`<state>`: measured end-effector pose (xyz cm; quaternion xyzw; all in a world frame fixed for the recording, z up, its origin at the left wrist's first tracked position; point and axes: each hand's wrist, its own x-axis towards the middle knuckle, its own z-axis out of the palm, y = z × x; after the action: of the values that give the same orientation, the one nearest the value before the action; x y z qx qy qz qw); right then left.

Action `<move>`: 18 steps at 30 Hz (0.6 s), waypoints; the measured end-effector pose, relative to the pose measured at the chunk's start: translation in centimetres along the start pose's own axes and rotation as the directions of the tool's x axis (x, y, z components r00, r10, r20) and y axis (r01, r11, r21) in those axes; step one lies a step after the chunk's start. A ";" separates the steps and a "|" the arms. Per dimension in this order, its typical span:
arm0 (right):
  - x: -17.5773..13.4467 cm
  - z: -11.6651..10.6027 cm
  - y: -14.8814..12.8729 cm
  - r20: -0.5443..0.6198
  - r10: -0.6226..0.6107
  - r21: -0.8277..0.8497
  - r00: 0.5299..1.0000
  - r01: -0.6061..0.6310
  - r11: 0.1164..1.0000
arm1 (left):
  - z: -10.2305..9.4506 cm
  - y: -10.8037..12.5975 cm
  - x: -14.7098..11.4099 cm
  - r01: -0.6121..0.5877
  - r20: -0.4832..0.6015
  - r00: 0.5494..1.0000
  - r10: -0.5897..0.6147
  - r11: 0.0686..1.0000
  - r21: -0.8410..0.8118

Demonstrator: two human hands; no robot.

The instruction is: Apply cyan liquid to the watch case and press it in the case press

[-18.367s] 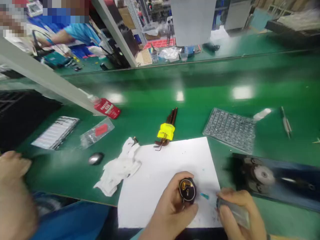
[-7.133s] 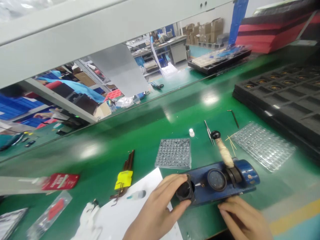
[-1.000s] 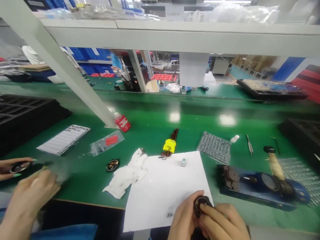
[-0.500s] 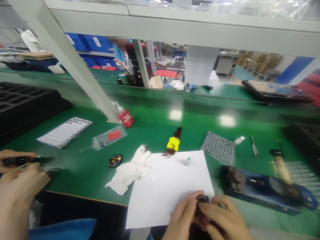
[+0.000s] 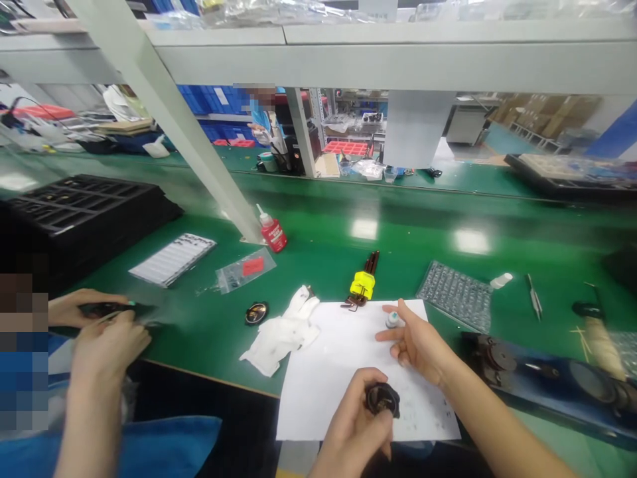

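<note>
Over the white sheet (image 5: 343,358), the left hand (image 5: 355,425) grips a round black part (image 5: 382,399) (right hand (image 5: 417,342) spread wide, fingers beside the small vial (image 5: 393,319)).

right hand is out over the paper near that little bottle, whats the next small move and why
Probably close the right hand on the small white bottle: its open fingers reach toward it, just short of touching, while the left hand holds the round black part over the white paper.
</note>
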<state>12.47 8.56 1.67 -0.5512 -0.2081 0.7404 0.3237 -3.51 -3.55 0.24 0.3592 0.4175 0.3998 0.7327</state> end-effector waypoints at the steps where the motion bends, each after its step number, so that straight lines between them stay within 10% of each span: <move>1: 0.1 0.1 0.1 -0.010 0.006 0.018 1.000 -0.006 1.000 | 0.2 0.2 -0.1 0.000 -0.037 0.999 0.002 0.998 0.058; 8: -3.0 -1.9 1.6 0.010 -0.197 0.160 0.980 0.193 0.968 | 2.0 0.9 0.9 0.140 -0.223 0.974 -0.043 0.887 0.440; 18: -8.0 -6.0 10.2 -0.294 -0.467 0.163 0.834 0.525 0.835 | -0.4 0.9 3.0 0.064 -0.008 0.996 -0.092 0.623 0.780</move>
<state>17.09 -4.60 -1.54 -0.5210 -0.2138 0.5765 0.5920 -3.08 -0.46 -0.14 0.6285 0.5524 0.1421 0.5288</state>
